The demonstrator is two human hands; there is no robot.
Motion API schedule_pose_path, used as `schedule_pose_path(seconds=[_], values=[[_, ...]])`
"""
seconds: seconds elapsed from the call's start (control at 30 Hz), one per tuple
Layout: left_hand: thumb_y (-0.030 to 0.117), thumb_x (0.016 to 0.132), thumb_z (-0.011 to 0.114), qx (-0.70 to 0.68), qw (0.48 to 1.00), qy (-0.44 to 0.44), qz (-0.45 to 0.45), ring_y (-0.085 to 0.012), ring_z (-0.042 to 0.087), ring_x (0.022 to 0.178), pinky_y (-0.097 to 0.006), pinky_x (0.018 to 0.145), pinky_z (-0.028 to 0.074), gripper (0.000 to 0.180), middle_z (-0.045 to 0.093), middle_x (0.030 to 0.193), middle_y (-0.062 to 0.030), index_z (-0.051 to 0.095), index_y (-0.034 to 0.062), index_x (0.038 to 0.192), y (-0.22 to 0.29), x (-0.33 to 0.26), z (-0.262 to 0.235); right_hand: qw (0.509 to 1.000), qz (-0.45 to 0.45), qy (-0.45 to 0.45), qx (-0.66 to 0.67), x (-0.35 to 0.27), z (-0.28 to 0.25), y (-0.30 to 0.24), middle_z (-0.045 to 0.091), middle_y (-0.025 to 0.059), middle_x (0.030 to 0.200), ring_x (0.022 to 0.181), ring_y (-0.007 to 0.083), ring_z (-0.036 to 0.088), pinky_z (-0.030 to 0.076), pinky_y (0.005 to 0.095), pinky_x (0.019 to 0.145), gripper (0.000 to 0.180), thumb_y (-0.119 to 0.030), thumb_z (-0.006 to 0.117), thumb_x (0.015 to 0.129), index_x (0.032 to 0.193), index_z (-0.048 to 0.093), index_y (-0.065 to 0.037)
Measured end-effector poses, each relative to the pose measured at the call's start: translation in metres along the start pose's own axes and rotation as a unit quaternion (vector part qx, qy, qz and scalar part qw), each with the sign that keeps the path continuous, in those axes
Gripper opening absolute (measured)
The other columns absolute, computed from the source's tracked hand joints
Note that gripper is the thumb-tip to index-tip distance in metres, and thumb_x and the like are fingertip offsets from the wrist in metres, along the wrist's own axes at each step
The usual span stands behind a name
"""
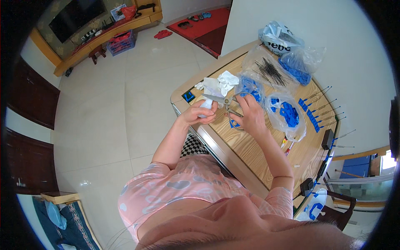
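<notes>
My left hand (199,113) is closed around a small white plastic bottle (206,103), held over the table's near-left edge. My right hand (251,116) has its fingers in the handle loops of metal scissors (220,99). The blades point left and lie across the top of the bottle; whether they touch it, I cannot tell. Just beyond them are crumpled white tissues (227,81). A clear bag of blue pieces (251,86) lies behind my right hand, with a second open bag of blue pieces (289,114) to its right.
Dark spiral rods (272,71) lie on plastic at the back. A row of blue pieces with spring-like rods (309,116) lines the right side, near a black block (328,139). A red-handled tool (288,151) rests on the wooden table (254,156). A white bag (280,35) stands against the wall.
</notes>
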State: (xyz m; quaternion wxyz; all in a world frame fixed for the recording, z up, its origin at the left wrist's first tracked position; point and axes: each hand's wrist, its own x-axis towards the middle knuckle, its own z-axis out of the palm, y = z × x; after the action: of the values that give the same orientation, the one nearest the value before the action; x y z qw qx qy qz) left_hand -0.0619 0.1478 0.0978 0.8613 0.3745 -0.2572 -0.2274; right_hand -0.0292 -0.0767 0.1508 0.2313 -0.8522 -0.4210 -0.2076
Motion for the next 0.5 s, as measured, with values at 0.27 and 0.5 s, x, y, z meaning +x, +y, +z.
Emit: schedule_pose_path(seconds=[0.27,0.5], values=[[0.014,0.085,0.055,-0.013,1.000,-0.017,-0.007,-0.0076,0.034,0.042,-0.024,0.043,0.024,0.017,0.038,0.052,0.0009,0.042,0.0037,0.082,-0.0020,-0.0017,-0.0021,0.999,-0.004,0.037,-0.033,-0.0005,-0.0014,-0.0040,0.049,0.0104,0.086,0.081,0.0288,0.053,0.044,0.0372,0.069,0.060,-0.030,0.080,0.059,0.108,0.056,-0.005],[0.014,0.086,0.055,-0.022,0.999,-0.031,-0.003,-0.0072,0.034,0.043,-0.024,0.043,0.024,0.017,0.038,0.053,0.0013,0.042,0.0036,0.081,-0.0002,-0.0010,-0.0009,0.999,0.014,0.033,-0.027,-0.0052,0.0016,-0.0038,0.051,0.0096,0.086,0.082,0.0285,0.055,0.045,0.0385,0.069,0.056,-0.030,0.079,0.061,0.106,0.058,-0.006]])
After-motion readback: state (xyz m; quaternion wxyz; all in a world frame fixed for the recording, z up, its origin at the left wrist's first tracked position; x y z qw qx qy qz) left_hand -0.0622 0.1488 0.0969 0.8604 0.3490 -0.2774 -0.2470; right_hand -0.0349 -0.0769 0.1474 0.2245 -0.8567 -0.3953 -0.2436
